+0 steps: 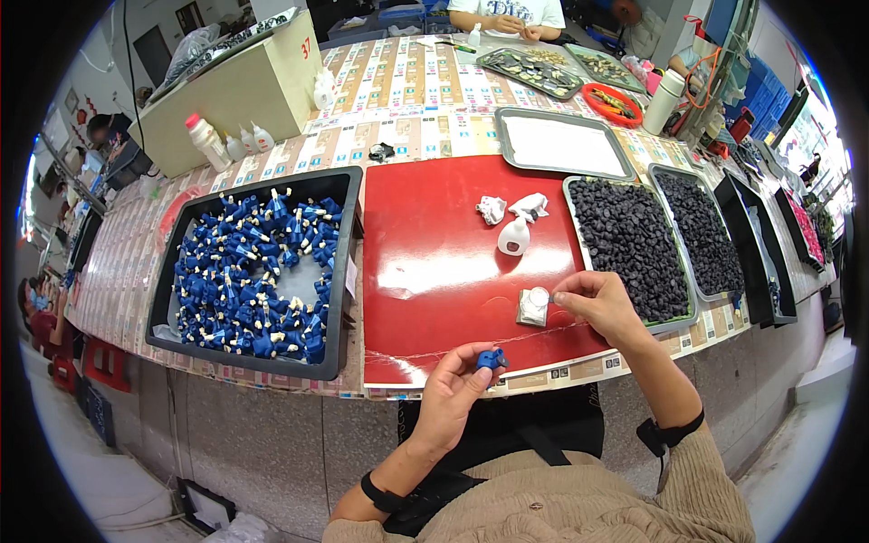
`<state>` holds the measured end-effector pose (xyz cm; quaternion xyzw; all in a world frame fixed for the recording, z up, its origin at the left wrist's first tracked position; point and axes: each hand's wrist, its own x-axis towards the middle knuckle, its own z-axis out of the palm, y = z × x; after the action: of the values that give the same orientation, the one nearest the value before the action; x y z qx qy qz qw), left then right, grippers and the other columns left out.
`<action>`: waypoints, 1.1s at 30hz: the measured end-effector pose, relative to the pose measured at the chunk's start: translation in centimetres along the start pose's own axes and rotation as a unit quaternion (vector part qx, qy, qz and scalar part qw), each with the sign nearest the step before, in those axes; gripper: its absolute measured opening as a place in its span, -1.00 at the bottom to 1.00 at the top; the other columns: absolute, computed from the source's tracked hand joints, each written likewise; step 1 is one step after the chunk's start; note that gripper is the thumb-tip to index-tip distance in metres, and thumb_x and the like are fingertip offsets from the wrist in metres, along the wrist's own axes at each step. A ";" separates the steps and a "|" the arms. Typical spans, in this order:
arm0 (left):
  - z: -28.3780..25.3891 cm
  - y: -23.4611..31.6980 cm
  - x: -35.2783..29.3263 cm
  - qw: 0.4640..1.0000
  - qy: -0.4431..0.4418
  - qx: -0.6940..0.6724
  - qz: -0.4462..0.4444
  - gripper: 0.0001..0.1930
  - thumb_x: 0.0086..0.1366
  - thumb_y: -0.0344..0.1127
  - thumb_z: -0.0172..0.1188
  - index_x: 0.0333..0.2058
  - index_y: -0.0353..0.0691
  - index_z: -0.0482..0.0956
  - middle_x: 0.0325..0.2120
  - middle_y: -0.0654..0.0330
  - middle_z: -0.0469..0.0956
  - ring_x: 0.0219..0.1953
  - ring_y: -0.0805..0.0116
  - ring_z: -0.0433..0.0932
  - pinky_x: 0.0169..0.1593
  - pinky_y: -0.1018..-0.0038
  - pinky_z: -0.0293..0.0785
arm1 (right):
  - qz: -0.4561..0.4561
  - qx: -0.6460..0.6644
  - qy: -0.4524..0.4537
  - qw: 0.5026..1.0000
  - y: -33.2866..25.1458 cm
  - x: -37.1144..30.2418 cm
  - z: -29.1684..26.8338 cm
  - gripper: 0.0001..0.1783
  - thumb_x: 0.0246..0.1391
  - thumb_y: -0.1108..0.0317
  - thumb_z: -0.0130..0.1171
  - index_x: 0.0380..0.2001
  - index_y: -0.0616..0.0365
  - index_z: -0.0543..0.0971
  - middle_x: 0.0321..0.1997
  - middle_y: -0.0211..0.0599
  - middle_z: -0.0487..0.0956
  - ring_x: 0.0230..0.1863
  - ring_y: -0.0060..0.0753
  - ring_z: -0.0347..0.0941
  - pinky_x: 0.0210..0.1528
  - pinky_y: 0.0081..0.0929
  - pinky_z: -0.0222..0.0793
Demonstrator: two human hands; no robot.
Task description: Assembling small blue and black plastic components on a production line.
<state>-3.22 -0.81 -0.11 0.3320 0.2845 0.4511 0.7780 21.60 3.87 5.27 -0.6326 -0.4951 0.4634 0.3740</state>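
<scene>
My left hand [453, 387] is closed around a small blue plastic piece [491, 359] at the front edge of the red board. It looks like the blue pieces with cream-coloured tips in the black bin at left. My right hand [599, 308] has thumb and forefinger pinched together; what lies between them is too small to make out. Those fingertips are right beside a small square block [532, 312] with a round whitish top. Behind it stands a white squeeze bottle [514, 237], with two crumpled white wads [491, 210] close by.
A black bin [340, 299] of blue pieces stands left of the red board [434, 235]. To the right are two trays of black pieces [629, 244]. A tray with a white liner [566, 140] lies behind. Across the table, another person's hands [516, 27] work near trays of small parts [534, 72].
</scene>
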 end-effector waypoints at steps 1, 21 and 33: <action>0.1 0.0 0.0 1.000 0.000 0.000 0.000 -0.68 0.33 -0.41 0.08 0.04 -0.31 0.37 -0.12 0.16 0.48 -0.07 0.42 0.48 0.06 0.47 0.40 | 0.000 0.000 0.000 1.000 0.0 -0.1 0.0 -0.88 0.02 0.47 0.23 -0.38 0.32 0.62 -0.55 -0.50 0.53 -0.54 -0.79 0.32 -0.52 -0.77 0.22; 0.9 -1.2 0.5 0.999 -0.046 0.002 0.014 -0.65 0.26 -0.52 0.14 0.03 -0.26 0.38 -0.01 0.22 0.41 0.06 0.43 0.39 0.08 0.49 0.38 | 0.015 0.257 -0.108 0.960 0.9 -5.5 4.4 -0.81 0.09 0.38 0.24 -0.26 0.27 0.60 -0.36 -0.38 0.59 -0.42 -0.66 0.44 -0.36 -0.67 0.39; 0.9 -1.2 0.4 0.996 -0.041 0.064 0.052 -0.63 0.17 -0.57 0.24 -0.02 -0.30 0.48 -0.05 0.16 0.44 -0.02 0.39 0.47 0.06 0.49 0.46 | 0.030 0.246 -0.104 0.963 1.7 -5.6 4.1 -0.82 0.07 0.39 0.26 -0.29 0.27 0.59 -0.41 -0.39 0.57 -0.45 -0.67 0.43 -0.40 -0.68 0.37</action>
<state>-1.72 -1.10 -0.50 0.4134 0.2630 0.4584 0.7415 17.68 -1.96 3.67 -0.4840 -0.3832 0.6450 0.4505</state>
